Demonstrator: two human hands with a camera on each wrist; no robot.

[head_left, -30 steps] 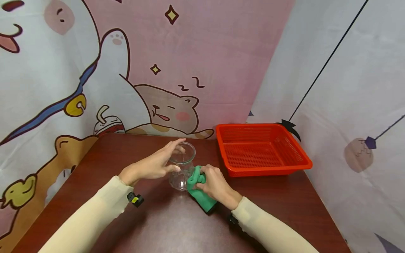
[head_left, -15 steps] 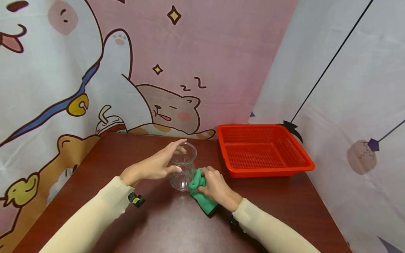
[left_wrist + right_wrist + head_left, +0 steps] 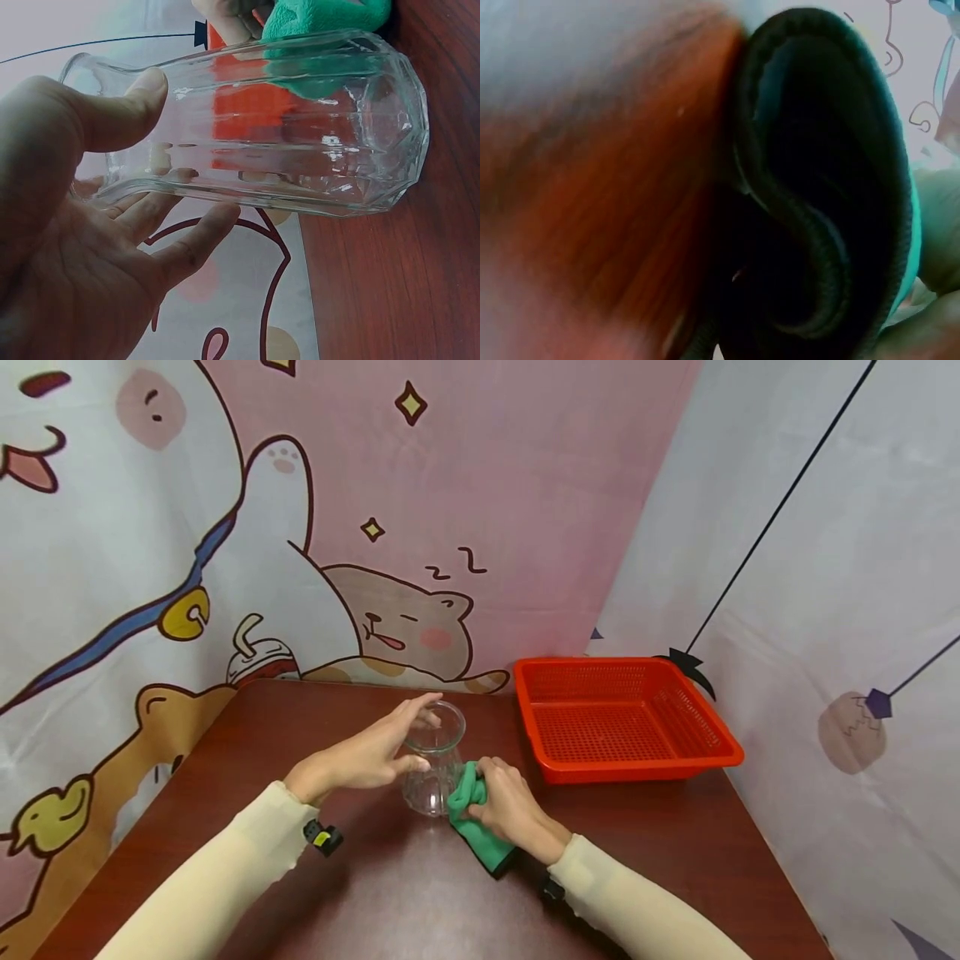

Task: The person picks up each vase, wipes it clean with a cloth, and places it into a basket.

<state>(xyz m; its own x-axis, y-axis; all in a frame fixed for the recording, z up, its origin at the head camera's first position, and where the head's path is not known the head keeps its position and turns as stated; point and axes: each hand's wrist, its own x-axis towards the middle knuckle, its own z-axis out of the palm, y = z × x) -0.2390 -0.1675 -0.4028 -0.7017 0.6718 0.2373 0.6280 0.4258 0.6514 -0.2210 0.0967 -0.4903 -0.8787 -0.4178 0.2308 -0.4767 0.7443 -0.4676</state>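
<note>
glass jar (image 3: 433, 760) upright, mouth up; left hand (image 3: 367, 753) grips it; right hand (image 3: 510, 803) clutches green cloth (image 3: 472, 814).

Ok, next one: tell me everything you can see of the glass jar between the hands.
The glass jar is clear, seemingly empty, with faceted sides, a thick base, a narrowed neck and a flared rim. It stands upright on the dark red-brown table, left of the orange basket. The left hand holds it near the rim, thumb on one side and fingers on the other. The right hand presses a bunched green cloth against its lower side.
</note>
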